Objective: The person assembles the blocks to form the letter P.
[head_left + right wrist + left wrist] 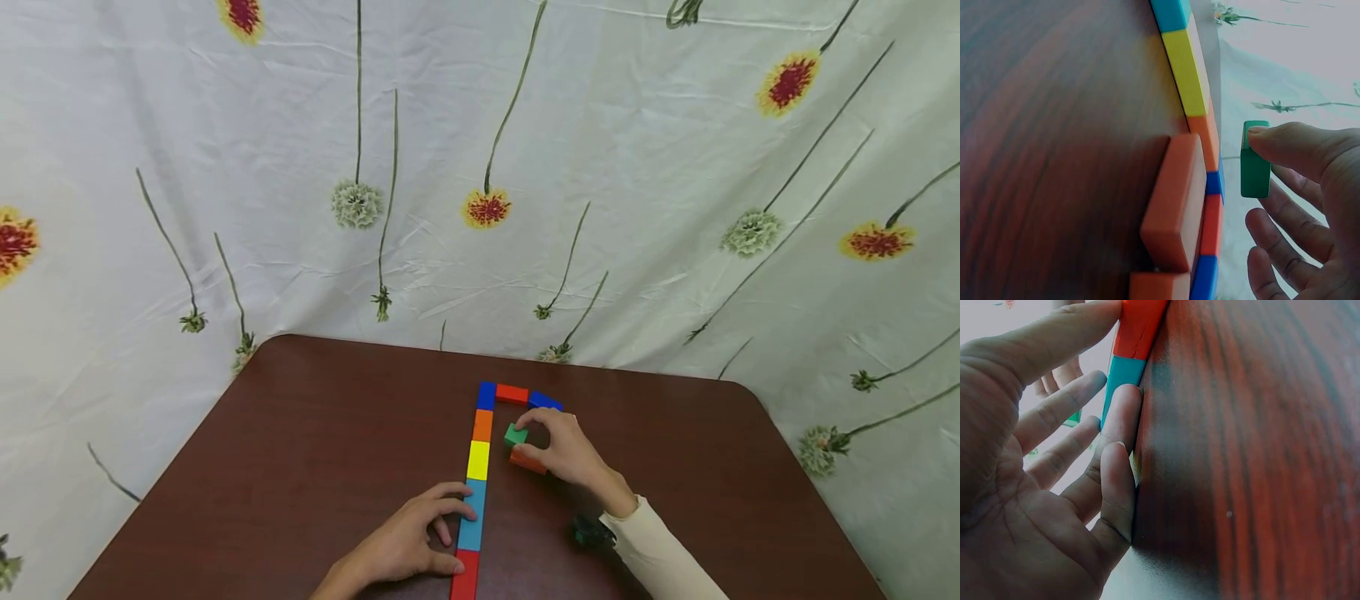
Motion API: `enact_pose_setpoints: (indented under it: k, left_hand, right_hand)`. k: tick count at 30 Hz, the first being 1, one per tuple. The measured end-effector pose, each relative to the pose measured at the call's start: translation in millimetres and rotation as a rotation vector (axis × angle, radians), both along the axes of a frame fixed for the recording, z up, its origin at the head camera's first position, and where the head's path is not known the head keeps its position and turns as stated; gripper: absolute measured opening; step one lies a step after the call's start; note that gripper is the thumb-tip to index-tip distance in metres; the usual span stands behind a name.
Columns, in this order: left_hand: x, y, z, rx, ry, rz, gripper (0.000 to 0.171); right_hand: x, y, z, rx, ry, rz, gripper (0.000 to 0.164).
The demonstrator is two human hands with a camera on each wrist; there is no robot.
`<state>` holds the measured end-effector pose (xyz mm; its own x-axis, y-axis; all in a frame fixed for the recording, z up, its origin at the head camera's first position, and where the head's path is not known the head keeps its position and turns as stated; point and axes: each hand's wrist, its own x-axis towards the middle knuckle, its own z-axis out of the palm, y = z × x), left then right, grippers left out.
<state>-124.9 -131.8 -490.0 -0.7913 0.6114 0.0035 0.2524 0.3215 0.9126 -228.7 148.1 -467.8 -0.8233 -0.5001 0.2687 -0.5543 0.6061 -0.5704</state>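
In the head view, my right hand (566,450) pinches a green block (1255,169) between thumb and fingers, above the table. Just below that hand lies an orange block (529,463), partly covered by it; the right wrist view shows a second orange block (1159,287) beside it. My left hand (405,533) rests along the left side of a straight row of blocks. Its thumb touches the near red block (464,575), while the fingertips lie on the light blue block (471,533). Beyond them come a yellow block (478,460), another orange block (483,426) and a blue block (487,396).
At the far end the row turns right with a red block (512,393) and another blue block (545,402). A small black object (591,531) is by the right sleeve. Behind the brown table (300,433) hangs a flowered cloth (450,125).
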Motion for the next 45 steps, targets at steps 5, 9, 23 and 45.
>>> enact_pose_setpoints:
  k: [5,9,23,45]
  left_hand:
    - [-0.3,-1,0.0,0.0,0.01,0.004,0.04]
    - [-1.1,-1,-0.6,-0.004,0.011,0.0,0.04]
    - [-2.0,0,-1.9,-0.001,-0.04,-0.004,0.038]
    - [-0.3,0,0.5,-0.01,-0.007,0.0,0.04]
  right_hand:
    - [-1.3,-8,-3.4,0.01,-0.022,0.016,0.022]
    - [-1.6,-13,-5.5,0.024,-0.02,0.016,0.022]
    - [-1.0,-19,-15.5,0.059,-0.002,0.025,0.02]
    - [-0.5,-8,-14.3,0.121,-0.067,0.071,0.035]
